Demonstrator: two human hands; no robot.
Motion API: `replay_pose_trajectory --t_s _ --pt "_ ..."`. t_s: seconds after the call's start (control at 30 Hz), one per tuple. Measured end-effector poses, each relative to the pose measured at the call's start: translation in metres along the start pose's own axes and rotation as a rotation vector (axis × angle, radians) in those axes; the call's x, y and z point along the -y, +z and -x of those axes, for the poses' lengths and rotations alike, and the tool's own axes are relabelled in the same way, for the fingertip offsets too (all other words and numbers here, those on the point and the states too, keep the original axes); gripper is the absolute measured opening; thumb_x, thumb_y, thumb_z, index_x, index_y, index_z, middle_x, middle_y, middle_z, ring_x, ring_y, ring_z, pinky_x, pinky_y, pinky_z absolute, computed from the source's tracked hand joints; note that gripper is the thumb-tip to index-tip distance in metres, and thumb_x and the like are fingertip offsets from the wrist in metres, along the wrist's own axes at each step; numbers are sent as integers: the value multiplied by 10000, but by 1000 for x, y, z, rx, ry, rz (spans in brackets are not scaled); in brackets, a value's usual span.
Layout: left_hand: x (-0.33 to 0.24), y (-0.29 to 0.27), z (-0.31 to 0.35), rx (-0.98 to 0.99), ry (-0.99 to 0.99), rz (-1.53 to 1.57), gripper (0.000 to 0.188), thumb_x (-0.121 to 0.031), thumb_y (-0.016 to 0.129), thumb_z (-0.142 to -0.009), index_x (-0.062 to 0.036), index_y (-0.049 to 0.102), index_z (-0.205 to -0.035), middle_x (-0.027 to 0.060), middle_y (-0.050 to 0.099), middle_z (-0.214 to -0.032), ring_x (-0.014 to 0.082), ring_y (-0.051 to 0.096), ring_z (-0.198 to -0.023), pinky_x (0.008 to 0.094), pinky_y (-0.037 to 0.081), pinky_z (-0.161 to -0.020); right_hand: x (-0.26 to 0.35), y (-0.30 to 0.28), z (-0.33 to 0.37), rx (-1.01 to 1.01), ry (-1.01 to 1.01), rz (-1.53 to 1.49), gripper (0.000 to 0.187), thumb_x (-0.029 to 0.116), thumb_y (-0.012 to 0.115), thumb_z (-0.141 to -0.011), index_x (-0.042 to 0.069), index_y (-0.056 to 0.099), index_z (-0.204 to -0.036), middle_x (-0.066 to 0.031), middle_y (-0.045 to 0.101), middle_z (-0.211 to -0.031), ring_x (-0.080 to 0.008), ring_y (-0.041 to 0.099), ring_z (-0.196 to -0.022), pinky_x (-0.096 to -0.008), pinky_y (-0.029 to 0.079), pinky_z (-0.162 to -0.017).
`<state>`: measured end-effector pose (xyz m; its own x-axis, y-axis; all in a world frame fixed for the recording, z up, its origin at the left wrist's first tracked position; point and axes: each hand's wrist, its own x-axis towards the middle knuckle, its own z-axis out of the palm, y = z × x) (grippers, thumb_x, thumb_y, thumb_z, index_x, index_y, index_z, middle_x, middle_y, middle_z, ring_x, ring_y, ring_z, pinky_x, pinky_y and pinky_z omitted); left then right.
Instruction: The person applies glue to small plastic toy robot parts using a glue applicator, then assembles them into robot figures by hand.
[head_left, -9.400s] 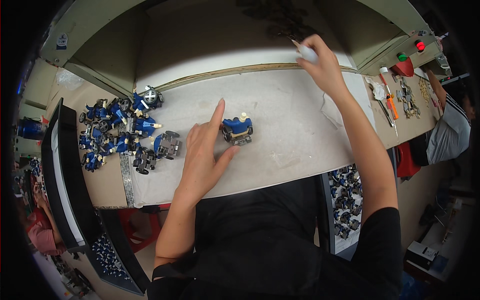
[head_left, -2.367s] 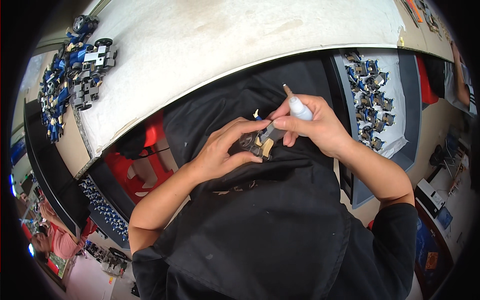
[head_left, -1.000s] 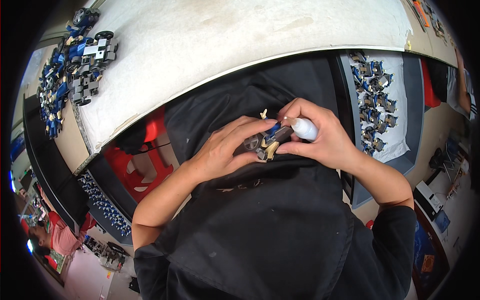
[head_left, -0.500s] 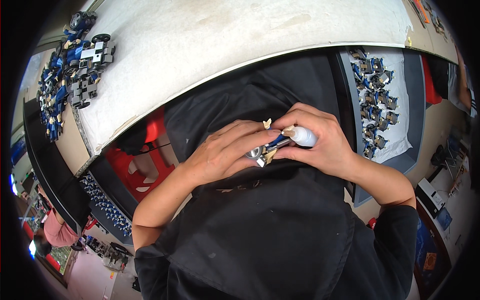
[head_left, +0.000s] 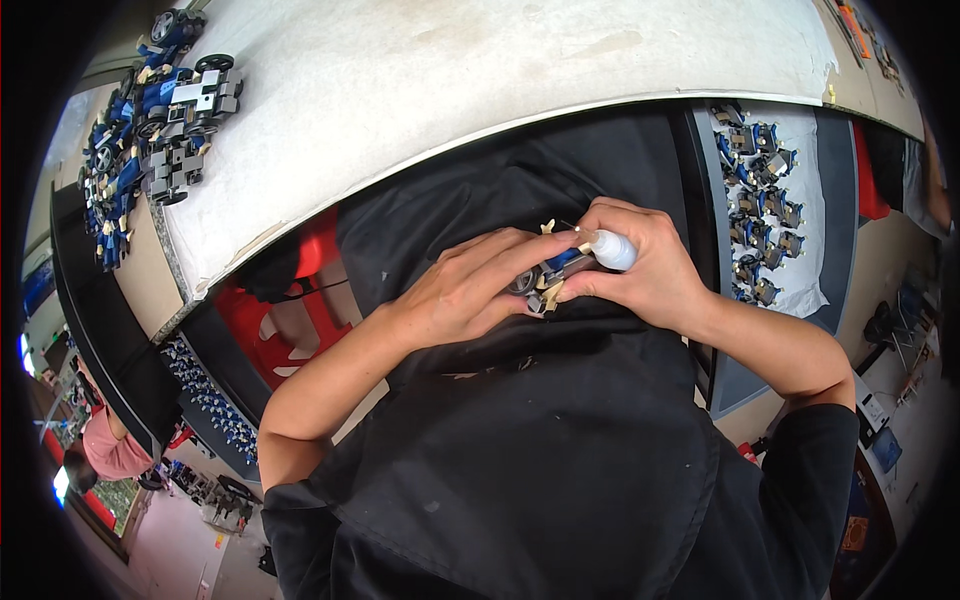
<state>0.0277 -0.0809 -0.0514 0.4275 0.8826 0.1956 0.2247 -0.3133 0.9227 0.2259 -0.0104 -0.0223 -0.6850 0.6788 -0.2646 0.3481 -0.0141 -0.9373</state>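
Above the black apron on my lap, my left hand grips a small toy figure with blue, beige and grey parts and a round grey wheel. Its fingers cover much of the toy. A small white squeeze bottle with a thin tip is held in my right hand. The bottle's tip points left, close to the toy and my left fingertips; whether it touches the toy I cannot tell. My right thumb presses against the toy's near, beige part.
A white-covered table spans the far side, with a pile of blue and grey wheeled toys at its left. A grey tray of similar toys stands right; another tray sits lower left, near a red stool. A person in pink is far left.
The bottle and my right hand have moved slightly away from me, and the bottle's tip has risen over the toy. The toy has turned a little in my left hand. The whole view has shifted slightly.
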Motion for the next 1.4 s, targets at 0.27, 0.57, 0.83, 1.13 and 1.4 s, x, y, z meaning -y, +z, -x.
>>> replay_pose_trajectory --t_s 0.27,0.57,0.83,1.13,1.4 --pt "-12 0 -10 -287 -227 290 732 31 686 -692 -21 353 -1342 132 499 -1200 230 538 -1027 326 446 -866 24 -15 -9 -138 -70 -123 599 144 811 -602 40 540 -1125 -106 589 -1027 -193 601 -852 -295 475 -701" --pt "-30 -8 -24 -286 -172 644 808 -35 683 -761 -5 189 -1399 98 221 -1442 206 353 -1244 374 359 -991 49 -26 -17 -123 -400 205 662 88 778 -601 64 510 -1205 -123 582 -1102 -271 602 -933 -324 505 -766" --pt "-35 -20 -37 -426 17 -44 747 -98 769 -648 -36 409 -1299 134 563 -1116 279 578 -904 310 471 -787 51 -23 -22 -162 -529 192 622 -7 721 -595 50 525 -1183 -125 580 -1134 -279 603 -972 -327 518 -790" --pt "-34 -28 -42 -501 210 -340 722 -107 780 -610 -29 459 -1253 103 562 -851 197 493 -621 291 419 -517 44 -24 -38 -219 -799 207 592 68 773 -569 9 568 -1121 -145 618 -1052 -273 628 -907 -319 526 -758" --pt "-37 -26 -46 -477 64 248 735 -61 712 -718 -41 324 -1341 129 469 -1203 219 486 -1050 321 393 -878 72 -24 -39 -242 -662 267 678 9 732 -565 64 513 -1204 -118 588 -1060 -254 614 -862 -309 525 -706"
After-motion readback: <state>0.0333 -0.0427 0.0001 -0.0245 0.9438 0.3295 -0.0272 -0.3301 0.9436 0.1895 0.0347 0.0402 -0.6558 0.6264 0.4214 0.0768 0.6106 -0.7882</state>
